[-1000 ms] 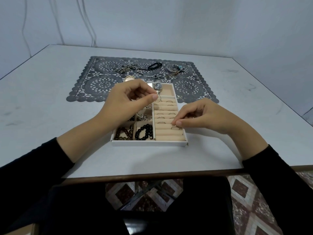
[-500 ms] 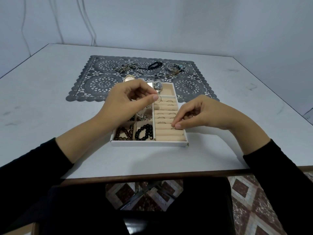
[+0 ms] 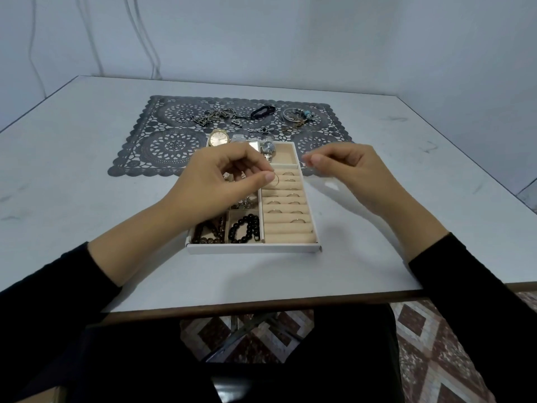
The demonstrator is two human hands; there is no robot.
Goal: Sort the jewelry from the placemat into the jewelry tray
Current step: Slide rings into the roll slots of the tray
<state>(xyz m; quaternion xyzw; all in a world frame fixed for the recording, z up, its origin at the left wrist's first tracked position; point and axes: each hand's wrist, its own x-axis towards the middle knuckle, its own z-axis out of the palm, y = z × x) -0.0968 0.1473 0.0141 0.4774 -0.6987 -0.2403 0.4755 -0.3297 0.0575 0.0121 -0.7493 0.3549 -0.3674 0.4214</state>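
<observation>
The white jewelry tray [image 3: 252, 249] with beige lining sits at the table's middle, in front of the grey lace placemat [image 3: 162, 146]. My left hand [image 3: 223, 181] hovers over the tray's left compartments and pinches a thin ring [image 3: 275, 181] between thumb and forefinger. My right hand [image 3: 348, 167] is raised beside the tray's far right corner, fingers loosely curled, with nothing visible in it. Several rings sit in the beige ring rolls [image 3: 287, 228]. A black bead bracelet [image 3: 244, 228] and a brown one [image 3: 207, 233] fill the near compartments.
On the placemat lie a chain [image 3: 215, 116], a black band [image 3: 263, 111], a bangle with turquoise beads [image 3: 296, 114] and a small pendant [image 3: 263, 130]. A gold watch [image 3: 218, 138] and a silver watch [image 3: 268, 148] rest at the tray's far end. The table's front edge is near my body.
My right hand has left a ring in a near roll slot and lifted up and away to the tray's far right corner. My left hand has barely moved.
</observation>
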